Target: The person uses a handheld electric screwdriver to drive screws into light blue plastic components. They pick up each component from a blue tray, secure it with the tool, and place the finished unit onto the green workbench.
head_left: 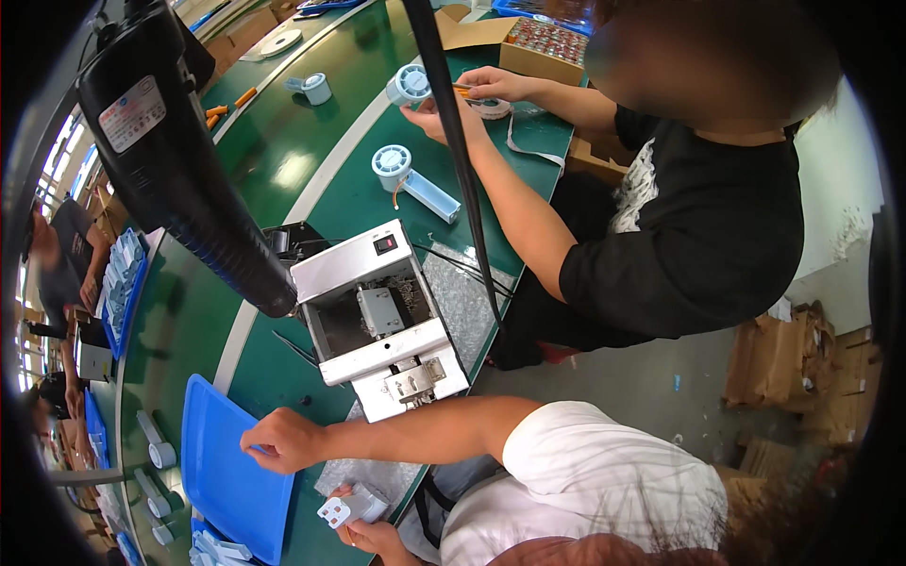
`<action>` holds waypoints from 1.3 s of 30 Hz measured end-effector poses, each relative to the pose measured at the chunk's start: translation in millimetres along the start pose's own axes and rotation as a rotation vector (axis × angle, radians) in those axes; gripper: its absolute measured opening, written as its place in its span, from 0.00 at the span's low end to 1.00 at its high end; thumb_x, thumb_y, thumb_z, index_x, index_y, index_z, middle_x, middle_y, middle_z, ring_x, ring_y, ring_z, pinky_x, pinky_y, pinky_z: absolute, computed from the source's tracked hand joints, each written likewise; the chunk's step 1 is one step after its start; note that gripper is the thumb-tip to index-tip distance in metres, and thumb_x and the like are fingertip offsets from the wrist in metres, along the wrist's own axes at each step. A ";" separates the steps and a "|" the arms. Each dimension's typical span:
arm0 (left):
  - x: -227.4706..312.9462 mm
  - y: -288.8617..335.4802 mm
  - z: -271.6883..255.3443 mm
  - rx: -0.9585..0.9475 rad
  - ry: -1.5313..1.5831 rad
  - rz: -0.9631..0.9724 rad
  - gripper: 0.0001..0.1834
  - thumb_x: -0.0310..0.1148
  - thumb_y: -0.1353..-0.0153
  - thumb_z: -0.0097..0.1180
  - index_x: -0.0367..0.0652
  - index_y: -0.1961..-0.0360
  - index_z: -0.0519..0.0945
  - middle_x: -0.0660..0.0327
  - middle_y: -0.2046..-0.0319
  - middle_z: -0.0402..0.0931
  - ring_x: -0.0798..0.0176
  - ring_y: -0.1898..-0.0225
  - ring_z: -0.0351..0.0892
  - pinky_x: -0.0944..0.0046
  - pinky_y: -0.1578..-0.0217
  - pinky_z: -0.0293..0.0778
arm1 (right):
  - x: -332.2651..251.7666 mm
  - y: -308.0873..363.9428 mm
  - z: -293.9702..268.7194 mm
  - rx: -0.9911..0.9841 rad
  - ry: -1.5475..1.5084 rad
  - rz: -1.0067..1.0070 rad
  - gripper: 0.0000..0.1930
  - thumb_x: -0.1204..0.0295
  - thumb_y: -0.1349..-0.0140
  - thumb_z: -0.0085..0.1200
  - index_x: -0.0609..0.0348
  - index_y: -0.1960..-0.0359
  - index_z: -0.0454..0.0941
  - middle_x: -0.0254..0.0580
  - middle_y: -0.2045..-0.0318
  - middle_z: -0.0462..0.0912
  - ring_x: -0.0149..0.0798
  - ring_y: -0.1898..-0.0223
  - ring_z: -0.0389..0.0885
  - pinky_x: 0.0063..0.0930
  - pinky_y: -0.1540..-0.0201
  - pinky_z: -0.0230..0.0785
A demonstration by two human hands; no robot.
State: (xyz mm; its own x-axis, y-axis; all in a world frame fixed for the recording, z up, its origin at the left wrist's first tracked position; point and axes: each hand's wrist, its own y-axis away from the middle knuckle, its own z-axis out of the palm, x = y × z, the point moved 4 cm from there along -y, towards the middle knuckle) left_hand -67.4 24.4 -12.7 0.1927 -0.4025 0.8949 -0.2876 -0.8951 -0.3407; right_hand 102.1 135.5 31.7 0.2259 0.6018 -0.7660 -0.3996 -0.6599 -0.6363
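My right arm reaches in from the lower right. My right hand point(283, 441), fingers curled in, hovers at the edge of a blue tray point(212, 424); whether a small thing sits between the fingertips is hidden. Below it, my left hand point(370, 534) grips a pale plastic housing point(351, 507) with square cutouts in its end face. Beyond my right forearm stands a white metal screw feeder point(351, 262) with small screws in its bin. A large black powered tool point(189, 179), likely a screwdriver, slants down toward the feeder.
Past the feeder, a co-worker in black holds a light blue handheld fan point(411, 87). Another fan point(393, 168) with a loose wire lies on the green bench. Bubble wrap point(458, 292) lies beside the feeder. A black cable point(453, 141) hangs across the view. Pale parts point(162, 455) line the belt.
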 end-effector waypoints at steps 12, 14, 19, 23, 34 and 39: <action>-0.8 0.9 -2.0 -0.007 -0.024 0.012 0.25 0.39 0.33 0.38 0.22 0.53 0.75 0.43 0.53 0.76 0.48 0.50 0.74 0.50 0.43 0.69 | -0.8 -0.1 -1.8 0.005 0.032 -0.024 0.04 0.77 0.46 0.60 0.55 0.69 0.80 0.37 0.86 0.75 0.41 0.84 0.78 0.34 0.80 0.67; -0.9 0.8 -1.3 -0.003 -0.006 0.013 0.25 0.39 0.33 0.38 0.22 0.53 0.75 0.43 0.53 0.76 0.48 0.50 0.74 0.49 0.43 0.69 | -0.7 -0.8 -1.9 0.007 0.017 -0.024 0.04 0.77 0.46 0.60 0.55 0.69 0.80 0.37 0.86 0.75 0.41 0.84 0.78 0.34 0.80 0.67; 6.1 -1.1 0.3 -0.027 -0.020 0.056 0.24 0.38 0.33 0.38 0.23 0.54 0.75 0.43 0.54 0.76 0.48 0.51 0.74 0.49 0.43 0.69 | 1.2 -0.8 -1.6 0.022 0.026 -0.023 0.04 0.77 0.46 0.60 0.55 0.69 0.80 0.37 0.87 0.75 0.41 0.84 0.78 0.34 0.80 0.67; 7.6 -2.0 2.7 0.000 0.059 0.048 0.20 0.36 0.34 0.38 0.26 0.58 0.74 0.44 0.56 0.75 0.49 0.53 0.75 0.49 0.46 0.70 | -1.4 -1.5 -2.4 0.014 0.035 -0.026 0.04 0.77 0.46 0.60 0.54 0.69 0.80 0.37 0.87 0.75 0.41 0.84 0.78 0.34 0.80 0.68; 50.5 -29.0 1.6 -0.107 0.038 0.209 0.17 0.39 0.31 0.43 0.34 0.67 0.76 0.47 0.64 0.77 0.50 0.62 0.78 0.53 0.55 0.75 | 2.1 -3.7 -2.5 -0.031 0.029 0.023 0.02 0.76 0.44 0.60 0.55 0.69 0.81 0.38 0.85 0.76 0.41 0.84 0.78 0.34 0.79 0.68; 72.9 -98.3 -49.4 -0.079 -0.241 0.355 0.19 0.43 0.31 0.47 0.37 0.65 0.78 0.51 0.61 0.79 0.55 0.61 0.80 0.58 0.58 0.76 | -3.5 -3.3 -1.3 -0.037 0.036 0.014 0.03 0.74 0.43 0.59 0.54 0.67 0.82 0.41 0.83 0.78 0.44 0.81 0.80 0.36 0.76 0.71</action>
State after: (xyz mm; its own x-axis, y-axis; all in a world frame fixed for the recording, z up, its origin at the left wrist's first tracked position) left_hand -71.4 92.5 100.3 0.2792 -0.7244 0.6303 -0.4448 -0.6793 -0.5837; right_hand 103.7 135.0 36.3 0.2529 0.5762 -0.7772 -0.3702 -0.6846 -0.6280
